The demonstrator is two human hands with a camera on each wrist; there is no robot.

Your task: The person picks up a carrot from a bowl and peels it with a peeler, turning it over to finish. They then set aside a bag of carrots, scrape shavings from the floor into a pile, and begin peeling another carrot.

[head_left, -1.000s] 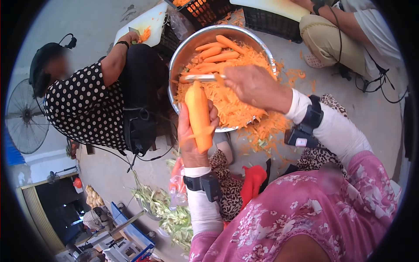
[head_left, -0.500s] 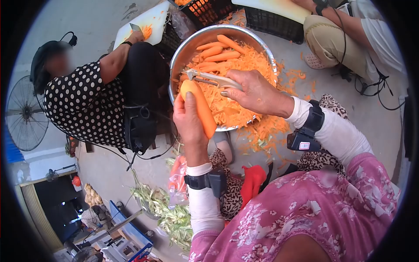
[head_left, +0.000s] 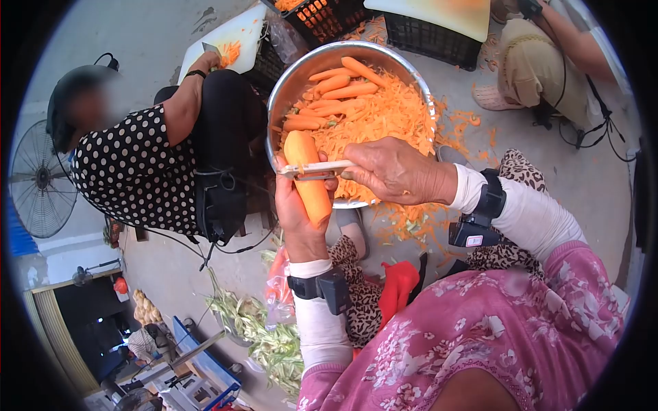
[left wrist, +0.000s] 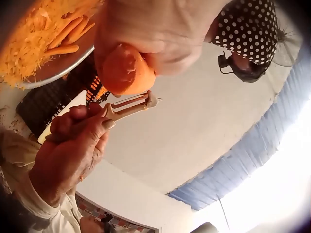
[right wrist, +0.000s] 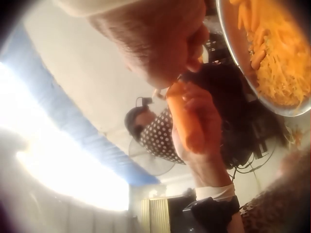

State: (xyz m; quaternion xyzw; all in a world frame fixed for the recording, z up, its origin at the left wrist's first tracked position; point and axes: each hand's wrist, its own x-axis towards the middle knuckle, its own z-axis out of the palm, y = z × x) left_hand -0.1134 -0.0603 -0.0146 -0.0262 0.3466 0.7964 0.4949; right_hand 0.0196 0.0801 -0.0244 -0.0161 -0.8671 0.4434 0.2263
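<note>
My left hand (head_left: pixel 293 209) grips a thick orange carrot (head_left: pixel 315 205) from beneath, over the near-left rim of a metal basin (head_left: pixel 273 109). In my right hand (head_left: pixel 404 171) is a pale-handled vegetable peeler (head_left: pixel 322 166), its head lying across the carrot's middle. The left wrist view shows the blunt carrot end (left wrist: pixel 127 73) close by the peeler's slotted head (left wrist: pixel 133 104). Seen from the right wrist, the fingers of the left hand (right wrist: pixel 209 114) wrap the carrot (right wrist: pixel 184 121). Whole carrots (head_left: pixel 349 90) rest on a heap of orange peelings (head_left: pixel 384 130) in the basin.
Beyond the basin stand black crates (head_left: pixel 432 41) topped with cutting boards (head_left: pixel 452 12). A person in a dotted shirt (head_left: pixel 133 161) cuts at a white board (head_left: pixel 236 34) on the left; another person's leg (head_left: pixel 538 65) is at right. Peelings (head_left: pixel 404 219) litter the floor; green husks (head_left: pixel 267 342) lie lower left.
The peeler has moved from the carrot's far end down to its middle. My left hand has turned the carrot, and its thumb is off the top. The person at right has shifted a leg rightward.
</note>
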